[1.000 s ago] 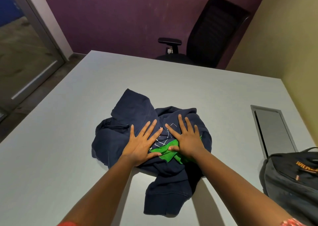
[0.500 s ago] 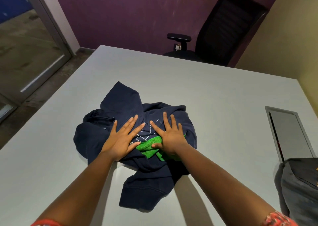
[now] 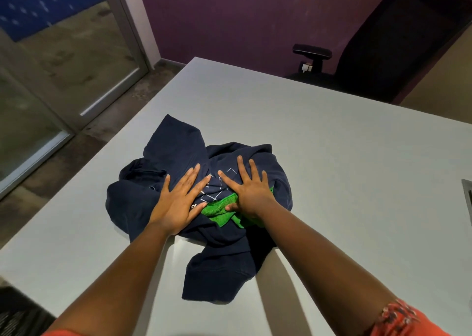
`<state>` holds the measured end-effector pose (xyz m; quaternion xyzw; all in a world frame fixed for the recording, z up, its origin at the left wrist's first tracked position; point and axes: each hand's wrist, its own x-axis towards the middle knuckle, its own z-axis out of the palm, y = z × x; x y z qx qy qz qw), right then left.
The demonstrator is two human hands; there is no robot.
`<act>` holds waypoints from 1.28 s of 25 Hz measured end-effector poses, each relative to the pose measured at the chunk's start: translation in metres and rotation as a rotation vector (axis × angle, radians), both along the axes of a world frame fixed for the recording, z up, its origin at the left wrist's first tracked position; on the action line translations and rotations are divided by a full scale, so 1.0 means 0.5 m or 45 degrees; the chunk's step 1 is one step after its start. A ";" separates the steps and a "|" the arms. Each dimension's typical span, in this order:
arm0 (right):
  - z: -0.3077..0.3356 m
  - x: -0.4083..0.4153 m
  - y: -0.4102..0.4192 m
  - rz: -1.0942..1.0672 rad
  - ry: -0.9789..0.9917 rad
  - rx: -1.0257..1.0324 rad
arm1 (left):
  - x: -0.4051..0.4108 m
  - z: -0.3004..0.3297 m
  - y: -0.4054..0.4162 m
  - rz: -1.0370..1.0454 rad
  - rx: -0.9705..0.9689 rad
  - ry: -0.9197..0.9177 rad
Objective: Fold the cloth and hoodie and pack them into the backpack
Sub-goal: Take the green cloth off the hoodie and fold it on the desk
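Observation:
A navy hoodie (image 3: 176, 146) lies crumpled in a heap on the pale grey table (image 3: 332, 156), one sleeve trailing toward me. A bright green cloth (image 3: 219, 213) sits on top of it, partly under my right palm. My left hand (image 3: 178, 200) rests flat on the hoodie's left half with its fingers spread. My right hand (image 3: 249, 187) lies flat too, fingers spread, thumb touching the green cloth. Neither hand grips any fabric. The backpack is out of view.
A black office chair (image 3: 383, 54) stands behind the table's far edge against a purple wall. A metal cable hatch (image 3: 468, 195) shows at the table's right border. A glass door (image 3: 51, 67) and bare floor lie to the left.
The view has swung left, so the backpack and most of the hatch have left the frame. Both hands stay flat on the hoodie in much the same pose.

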<state>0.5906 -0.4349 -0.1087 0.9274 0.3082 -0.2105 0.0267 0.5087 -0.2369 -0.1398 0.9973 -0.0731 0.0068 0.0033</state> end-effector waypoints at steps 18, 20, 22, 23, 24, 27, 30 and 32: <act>-0.061 -0.141 0.054 -0.485 -0.342 0.531 | -0.013 0.049 0.098 -0.088 -0.053 0.288; -0.065 -0.137 0.050 -0.446 -0.209 0.449 | -0.011 0.047 0.106 -0.123 -0.028 0.280; -0.061 -0.121 0.049 -0.392 -0.116 0.383 | -0.012 0.044 0.106 -0.101 -0.047 0.276; -0.059 -0.112 0.050 -0.366 -0.098 0.364 | -0.014 0.041 0.104 -0.080 -0.068 0.274; -0.058 -0.101 0.052 -0.338 -0.088 0.351 | -0.015 0.040 0.103 -0.053 -0.088 0.267; -0.057 -0.061 0.063 -0.233 -0.078 0.335 | -0.020 0.030 0.106 0.063 -0.114 0.229; -0.054 -0.019 0.083 -0.142 -0.055 0.294 | -0.028 0.013 0.110 0.181 -0.148 0.177; -0.050 0.008 0.101 -0.106 -0.055 0.267 | -0.032 0.005 0.110 0.239 -0.200 0.136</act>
